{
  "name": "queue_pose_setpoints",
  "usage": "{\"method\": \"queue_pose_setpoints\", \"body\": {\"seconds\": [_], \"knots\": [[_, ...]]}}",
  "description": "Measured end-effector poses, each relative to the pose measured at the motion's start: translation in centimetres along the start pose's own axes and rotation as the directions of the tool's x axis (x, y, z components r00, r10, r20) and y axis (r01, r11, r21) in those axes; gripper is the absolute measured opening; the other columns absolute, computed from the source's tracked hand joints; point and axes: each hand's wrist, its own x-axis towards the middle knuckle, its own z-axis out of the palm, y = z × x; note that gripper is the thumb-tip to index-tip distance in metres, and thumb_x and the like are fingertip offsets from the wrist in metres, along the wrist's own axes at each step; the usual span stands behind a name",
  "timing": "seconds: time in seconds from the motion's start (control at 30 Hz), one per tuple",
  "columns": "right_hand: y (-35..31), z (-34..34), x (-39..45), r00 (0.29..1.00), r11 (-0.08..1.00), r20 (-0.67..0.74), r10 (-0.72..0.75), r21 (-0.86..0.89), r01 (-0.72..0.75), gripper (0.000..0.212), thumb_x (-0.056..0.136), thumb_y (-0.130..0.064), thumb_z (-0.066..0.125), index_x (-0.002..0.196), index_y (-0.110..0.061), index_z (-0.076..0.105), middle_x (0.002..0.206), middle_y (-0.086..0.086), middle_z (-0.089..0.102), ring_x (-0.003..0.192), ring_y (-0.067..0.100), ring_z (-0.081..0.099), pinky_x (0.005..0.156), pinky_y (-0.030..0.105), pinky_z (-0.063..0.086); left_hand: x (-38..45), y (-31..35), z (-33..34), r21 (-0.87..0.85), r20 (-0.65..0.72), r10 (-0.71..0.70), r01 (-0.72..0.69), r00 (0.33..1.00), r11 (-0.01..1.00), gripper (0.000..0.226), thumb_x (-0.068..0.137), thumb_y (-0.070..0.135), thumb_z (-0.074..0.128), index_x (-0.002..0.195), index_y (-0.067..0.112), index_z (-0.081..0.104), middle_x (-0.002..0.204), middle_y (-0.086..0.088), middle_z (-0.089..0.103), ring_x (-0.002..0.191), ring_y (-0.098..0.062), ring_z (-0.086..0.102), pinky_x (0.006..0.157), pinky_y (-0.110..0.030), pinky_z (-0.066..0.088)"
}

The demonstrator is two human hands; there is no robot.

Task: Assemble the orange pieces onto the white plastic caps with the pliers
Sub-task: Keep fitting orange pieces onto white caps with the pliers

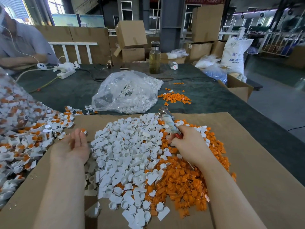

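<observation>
Pliers (168,121) stand tilted in the right grip (186,142), whose fingers curl round the red handles; the taped metal head points up and away from it, over the far edge of the pile. White caps (128,146) lie heaped on brown cardboard (247,162) just left of that grip, filling the space between both hands. Orange pieces (184,184) spread under and to the near side of the right grip, mixing with the caps at the border.

Left grip (77,144) rests palm up at the left edge of the white heap, fingers straight and relaxed, wide; a small white and orange part (83,130) sits at its fingertips, and whether it touches them I cannot tell. Left of this grip lies a mound of finished parts (24,138), white with orange, partly under clear plastic.

Beyond the right grip, on the green counter (66,96), a clear bag (127,93) holds more white caps, and a small scatter of orange bits (175,97) lies just right of it. Farther off stands a bottle (154,58) of yellowish liquid. Another person's sleeve (21,45) shows at the far left, near a power strip (66,74).
</observation>
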Motion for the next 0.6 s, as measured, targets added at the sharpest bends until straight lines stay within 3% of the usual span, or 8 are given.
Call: {"method": "queue_pose_setpoints", "body": {"seconds": [0.1,0.17,0.3,0.37,0.4,0.47,0.53,0.6], "knots": [[0.4,0.2,0.3,1.000,0.996,0.001,-0.004,-0.091,0.004,0.019,0.093,-0.026,0.058,0.077,-0.015,0.060,0.072,-0.001,0.060,0.063,0.014,0.054,0.052,0.026,0.036,-0.3,-0.1,0.2,0.211,0.057,-0.009,-0.004,0.998,0.977,0.026,0.099,0.010,0.055,0.124,0.009,0.059,0.100,-0.005,0.072,0.079,-0.009,0.072,0.073,-0.022,0.060],[0.7,0.4,0.4,1.000,0.981,0.005,-0.002,-0.192,0.003,0.022,0.094,-0.029,0.057,0.075,-0.019,0.056,0.071,-0.003,0.057,0.063,0.012,0.053,0.050,0.025,0.033,-0.7,-0.5,0.5,0.508,0.109,0.026,-0.078,0.994,0.858,0.020,0.092,0.014,0.066,0.113,0.013,0.066,0.091,0.001,0.074,0.074,-0.004,0.071,0.069,-0.021,0.058],[1.1,0.9,0.4,0.999,0.936,-0.016,0.039,-0.350,-0.042,0.016,0.090,-0.027,0.056,0.075,-0.023,0.050,0.075,-0.005,0.054,0.067,0.012,0.053,0.050,0.025,0.035,-1.7,-2.5,0.6,0.879,0.366,0.108,-0.381,0.924,0.286,0.013,0.088,0.024,0.073,0.100,0.028,0.070,0.093,0.008,0.070,0.086,-0.008,0.062,0.063,-0.028,0.045],[1.1,1.0,0.4,0.998,0.918,-0.025,0.057,-0.392,-0.062,0.010,0.088,-0.028,0.056,0.080,-0.022,0.052,0.078,-0.005,0.055,0.071,0.014,0.055,0.052,0.026,0.040,-1.9,-3.5,0.4,0.878,0.469,0.062,-0.458,0.881,-0.137,0.019,0.091,0.037,0.068,0.108,0.030,0.067,0.102,0.004,0.067,0.096,-0.017,0.060,0.073,-0.037,0.048],[1.1,1.1,0.4,0.998,0.910,-0.028,0.060,-0.408,-0.066,0.008,0.088,-0.028,0.057,0.082,-0.023,0.053,0.079,-0.005,0.055,0.071,0.014,0.056,0.053,0.026,0.041,-1.7,-4.1,0.2,0.825,0.474,0.025,-0.434,0.880,-0.362,0.031,0.091,0.044,0.065,0.118,0.030,0.064,0.115,-0.002,0.065,0.110,-0.026,0.057,0.088,-0.045,0.049],[1.1,1.1,0.4,0.998,0.902,-0.029,0.059,-0.428,-0.066,0.007,0.087,-0.029,0.057,0.084,-0.023,0.054,0.079,-0.006,0.056,0.070,0.013,0.056,0.051,0.025,0.040,-1.4,-5.0,0.0,0.656,0.456,-0.028,-0.357,0.890,-0.665,0.046,0.092,0.054,0.057,0.132,0.032,0.053,0.140,-0.012,0.050,0.133,-0.036,0.039,0.110,-0.053,0.034],[1.0,1.2,0.4,0.999,0.895,-0.019,0.049,-0.443,-0.052,0.010,0.088,-0.033,0.058,0.087,-0.024,0.055,0.080,-0.007,0.056,0.071,0.013,0.056,0.052,0.025,0.041,-1.4,-5.7,-0.2,0.568,0.467,-0.070,-0.360,0.882,-0.740,0.049,0.093,0.054,0.052,0.136,0.032,0.049,0.148,-0.012,0.042,0.137,-0.037,0.033,0.112,-0.053,0.030],[0.8,1.4,0.3,0.999,0.888,0.009,0.040,-0.459,-0.031,0.017,0.090,-0.042,0.059,0.092,-0.025,0.056,0.085,-0.007,0.057,0.077,0.015,0.057,0.057,0.028,0.046,-1.5,-6.2,-0.3,0.546,0.495,-0.122,-0.417,0.860,-0.727,0.050,0.092,0.054,0.053,0.137,0.032,0.049,0.148,-0.008,0.043,0.134,-0.035,0.040,0.110,-0.052,0.036]]}}
